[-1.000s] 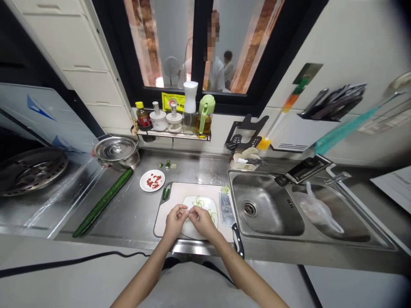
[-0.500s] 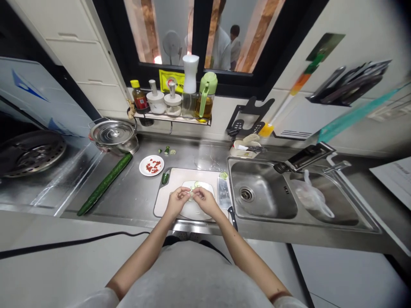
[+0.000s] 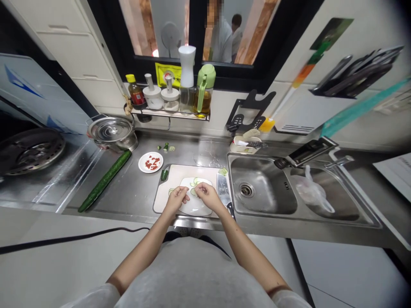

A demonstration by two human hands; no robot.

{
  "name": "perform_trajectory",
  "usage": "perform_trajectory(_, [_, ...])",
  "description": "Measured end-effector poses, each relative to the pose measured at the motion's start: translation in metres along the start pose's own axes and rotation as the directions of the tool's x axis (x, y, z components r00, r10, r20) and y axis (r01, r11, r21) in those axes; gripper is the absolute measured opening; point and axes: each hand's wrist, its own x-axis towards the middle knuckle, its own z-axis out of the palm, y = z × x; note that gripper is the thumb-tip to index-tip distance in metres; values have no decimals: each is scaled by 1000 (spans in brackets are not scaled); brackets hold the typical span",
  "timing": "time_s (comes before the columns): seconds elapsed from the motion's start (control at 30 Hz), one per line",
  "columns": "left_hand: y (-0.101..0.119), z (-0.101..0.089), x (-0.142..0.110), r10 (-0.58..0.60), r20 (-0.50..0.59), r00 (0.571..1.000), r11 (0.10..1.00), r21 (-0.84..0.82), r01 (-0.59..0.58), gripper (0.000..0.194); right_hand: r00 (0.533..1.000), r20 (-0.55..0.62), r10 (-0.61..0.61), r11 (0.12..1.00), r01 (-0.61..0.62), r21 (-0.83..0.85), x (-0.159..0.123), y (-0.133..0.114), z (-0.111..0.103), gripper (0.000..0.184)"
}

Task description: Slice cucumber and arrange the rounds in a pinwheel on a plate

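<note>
We've cucumber slices (image 3: 196,180) on the plate (image 3: 196,208), far side, more remaining on the board (image 3: 180,171); right hand (image 3: 207,195) pinches one, left hand's (image 3: 177,199) hold we can't tell.

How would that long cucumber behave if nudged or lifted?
Pushed sideways, the long cucumber would probably roll, being rounded and lying on the smooth metal counter. It looks straight, so likely stiff. Its length might make it tip if lifted by one end.
</note>
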Motion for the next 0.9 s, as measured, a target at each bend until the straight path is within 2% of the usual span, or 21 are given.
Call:
perform_trajectory(0.1, [4,2,-1,-137,80,987,988,-63,142,50,1000,4,-12,1000,12,-20,0,0,-1,18])
perform_trajectory(0.17, [6,4,0,-179,112,977,976,-104,191,50,1000,13,-22,999,23,-33,0,-1,-1,18])
perform_trajectory(0.3, [10,5,5,-192,151,970,961,-173,218,46,998,29,-49,998,50,-46,0,-1,0,17])
perform_trajectory(0.4, [10,5,9,-198,129,972,954,-204,221,45,999,12,-48,996,49,-68,-1,-2,1,15])
perform_trajectory(0.57, [4,6,17,-157,108,982,971,-167,173,47,1000,-13,1,996,-2,-89,-6,2,1,16])
perform_trajectory(0.9, [-6,6,23,26,127,992,992,-126,-10,44,990,-14,137,990,-137,-22,-10,21,3,16])
